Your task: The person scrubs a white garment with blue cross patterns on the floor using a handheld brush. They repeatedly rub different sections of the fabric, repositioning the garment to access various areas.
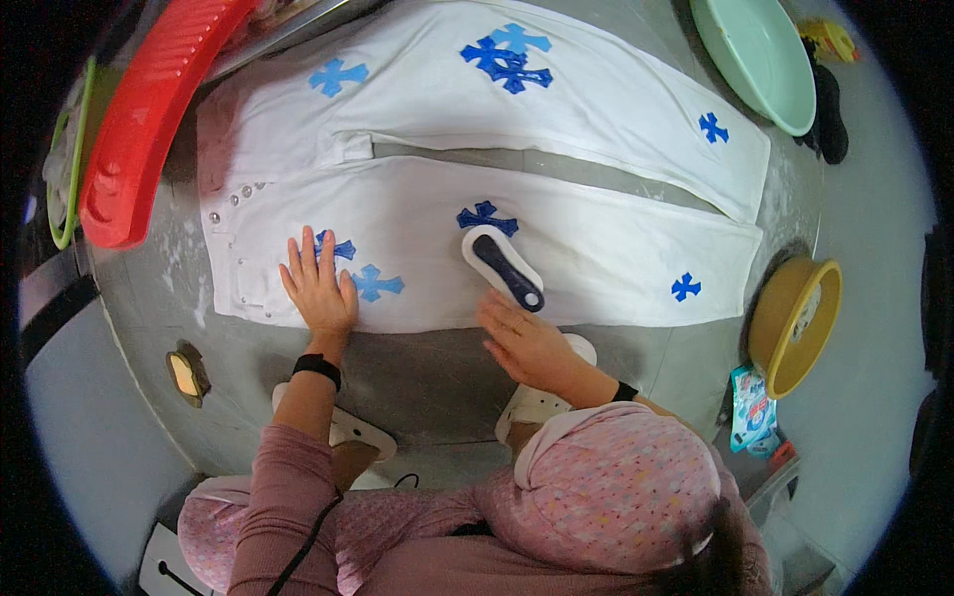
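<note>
White trousers point(596, 253) with blue cross patches lie spread on the grey tiled floor, waist to the left and leg ends to the right. My left hand point(320, 287) rests flat on the nearer leg, fingers apart, partly over a dark blue cross patch. A scrubbing brush point(504, 267) with a white body and dark grip lies on that leg, below another dark blue cross. Close beside the brush's lower end is my right hand point(525, 339), slightly blurred, fingers loosely extended; no object shows in it. Metal buttons line the waist opening.
A red plastic washboard point(141, 141) stands at the upper left. A bar of soap in a dish point(185, 376) is on the floor at left. A pale green basin point(768, 59) sits upper right, a yellow basin point(794, 328) at right, with a blue detergent packet point(751, 410) below it.
</note>
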Tool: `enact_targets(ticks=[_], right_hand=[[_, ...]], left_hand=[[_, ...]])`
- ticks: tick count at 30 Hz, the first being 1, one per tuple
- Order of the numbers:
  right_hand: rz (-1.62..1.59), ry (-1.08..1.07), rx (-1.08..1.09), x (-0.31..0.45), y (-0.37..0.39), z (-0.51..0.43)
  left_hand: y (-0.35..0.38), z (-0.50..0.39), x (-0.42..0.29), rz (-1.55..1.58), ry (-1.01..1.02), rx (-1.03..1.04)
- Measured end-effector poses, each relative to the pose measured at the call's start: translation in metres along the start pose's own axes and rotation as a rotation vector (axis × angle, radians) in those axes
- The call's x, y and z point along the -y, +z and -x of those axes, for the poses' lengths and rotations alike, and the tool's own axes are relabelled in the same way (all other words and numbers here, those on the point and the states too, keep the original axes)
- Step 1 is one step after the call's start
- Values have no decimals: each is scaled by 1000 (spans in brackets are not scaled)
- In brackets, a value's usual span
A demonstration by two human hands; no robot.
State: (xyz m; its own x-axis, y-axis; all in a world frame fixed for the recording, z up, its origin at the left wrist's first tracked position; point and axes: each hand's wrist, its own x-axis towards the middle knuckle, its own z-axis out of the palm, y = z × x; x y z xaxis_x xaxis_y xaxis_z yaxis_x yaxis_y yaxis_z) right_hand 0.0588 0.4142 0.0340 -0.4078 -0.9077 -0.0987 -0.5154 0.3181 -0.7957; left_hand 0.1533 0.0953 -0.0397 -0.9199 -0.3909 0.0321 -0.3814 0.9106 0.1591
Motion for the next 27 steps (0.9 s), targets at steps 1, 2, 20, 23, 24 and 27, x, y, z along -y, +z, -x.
enact_targets(ticks=[1, 2, 20, 23, 24, 27], right_hand=[[143, 30, 38, 0, 3, 5], [291, 38, 114, 1, 6, 9], [-329, 295, -676, -32, 27, -97], [-449, -189, -598, -12, 27, -108], [-133, -22, -355, -11, 27, -112], [191, 307, -125, -34, -1, -92]], left_hand=[[-1, 0, 0, -2, -1, 1], [-1, 0, -1, 9, -18, 18], [2, 2, 5, 3, -14, 59], [7, 1, 9, 5, 59, 15], [8, 0, 10, -43, 100, -29], [10, -1, 11, -50, 158, -98]])
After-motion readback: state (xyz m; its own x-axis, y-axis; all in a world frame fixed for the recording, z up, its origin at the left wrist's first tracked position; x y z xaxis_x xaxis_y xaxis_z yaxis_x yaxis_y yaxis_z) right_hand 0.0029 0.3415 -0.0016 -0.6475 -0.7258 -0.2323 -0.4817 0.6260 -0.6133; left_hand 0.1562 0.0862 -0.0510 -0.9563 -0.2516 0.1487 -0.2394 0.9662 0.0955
